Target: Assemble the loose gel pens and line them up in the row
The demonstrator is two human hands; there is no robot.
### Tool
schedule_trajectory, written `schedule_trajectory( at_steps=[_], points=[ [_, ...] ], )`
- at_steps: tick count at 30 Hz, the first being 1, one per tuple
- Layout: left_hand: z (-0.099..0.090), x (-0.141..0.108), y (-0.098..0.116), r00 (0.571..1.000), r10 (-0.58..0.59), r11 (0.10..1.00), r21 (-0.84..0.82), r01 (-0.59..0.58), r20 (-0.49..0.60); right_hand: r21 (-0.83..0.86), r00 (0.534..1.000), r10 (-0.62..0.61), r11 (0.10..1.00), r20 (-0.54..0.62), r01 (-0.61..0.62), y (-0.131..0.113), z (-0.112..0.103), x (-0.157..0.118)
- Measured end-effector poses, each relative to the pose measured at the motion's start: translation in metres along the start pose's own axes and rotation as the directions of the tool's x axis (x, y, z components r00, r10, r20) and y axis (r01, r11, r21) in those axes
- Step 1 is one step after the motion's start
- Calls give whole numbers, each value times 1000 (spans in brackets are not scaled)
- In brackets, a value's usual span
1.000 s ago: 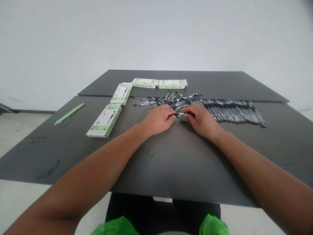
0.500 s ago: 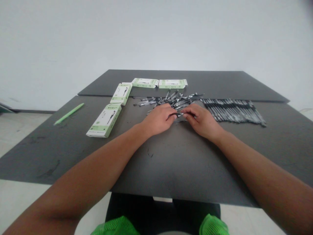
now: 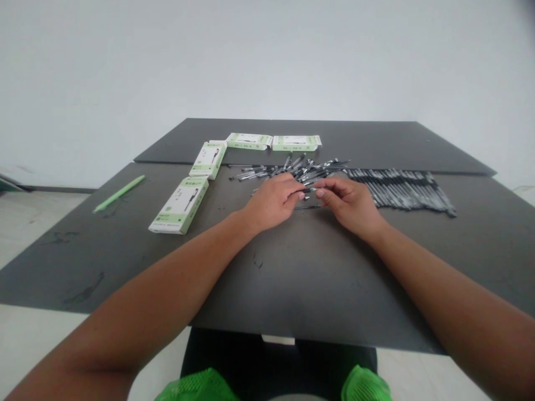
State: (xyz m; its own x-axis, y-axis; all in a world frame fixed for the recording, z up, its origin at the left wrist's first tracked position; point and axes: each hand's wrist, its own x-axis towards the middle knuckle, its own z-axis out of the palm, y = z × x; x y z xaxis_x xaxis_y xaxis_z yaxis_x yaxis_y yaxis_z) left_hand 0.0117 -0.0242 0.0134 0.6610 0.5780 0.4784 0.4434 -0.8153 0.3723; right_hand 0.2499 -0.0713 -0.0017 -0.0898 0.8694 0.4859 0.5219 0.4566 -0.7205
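My left hand (image 3: 273,203) is closed, thumb and index finger pinching the dark end of a black pen (image 3: 309,190). From the other side my right hand (image 3: 351,203) pinches the same pen near its clear part; fingers cover much of it. Just behind both hands lies a loose pile of black and clear pens (image 3: 295,162), pointing in many directions. One more thin pen (image 3: 307,208) rests on the table below my fingertips. Right of my right hand, a row of pens (image 3: 403,190) lies side by side, roughly parallel.
On the left, two white-and-green pen boxes (image 3: 179,206) lie in a slanted line. Two similar boxes (image 3: 296,143) lie along the back. A light green pen-shaped stick (image 3: 120,194) lies far left on the dark grey table (image 3: 276,295). A seam crosses the tabletop behind the pens.
My right hand has shifted slightly to the right, its fingers a little farther from my left hand. The pen between them shows more. Boxes and pen row stay put.
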Motion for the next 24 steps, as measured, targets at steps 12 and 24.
schedule_trajectory(
  at_steps=[12, 24],
  points=[
    [4, -1, -4, 998, 48, 999, 8, -47, -32, 56, 1000, 31, 998, -5, -30, -3, 0, -1],
    [10, -1, -8, 990, 83, 996, -35, -87, -116, 169, 996, 87, 982, 15, -89, -1, 5, -2]
  ],
)
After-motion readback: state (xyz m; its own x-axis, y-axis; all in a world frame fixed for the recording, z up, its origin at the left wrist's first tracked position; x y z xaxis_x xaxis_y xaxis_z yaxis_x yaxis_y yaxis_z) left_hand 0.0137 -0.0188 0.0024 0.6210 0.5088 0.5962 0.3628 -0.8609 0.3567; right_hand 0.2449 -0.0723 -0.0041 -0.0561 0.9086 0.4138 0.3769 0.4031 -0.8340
